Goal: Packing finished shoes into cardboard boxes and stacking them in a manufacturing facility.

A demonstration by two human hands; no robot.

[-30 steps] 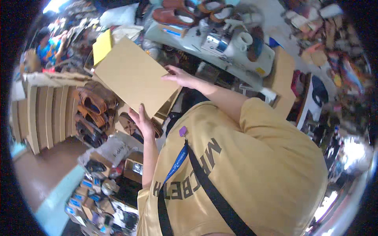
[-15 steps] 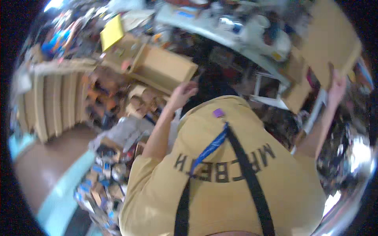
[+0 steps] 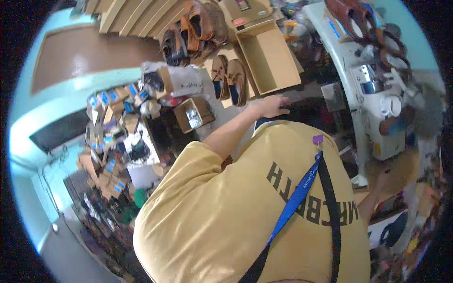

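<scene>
The lid, earlier above the box, sits at three o'clock by the right hand, grip unclear; left hand empty, fingers loose.

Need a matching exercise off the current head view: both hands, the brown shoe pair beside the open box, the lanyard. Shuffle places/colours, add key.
Column 1
1. left hand
2. right hand
3. brown shoe pair
4. lanyard

Column 2
A. blue and black, over the yellow shirt
B. just below the open box in the picture
C. blurred, at a brown cardboard piece
D. left of the open box in the picture

Pairs: 1-B, 2-C, 3-D, 4-A
</scene>
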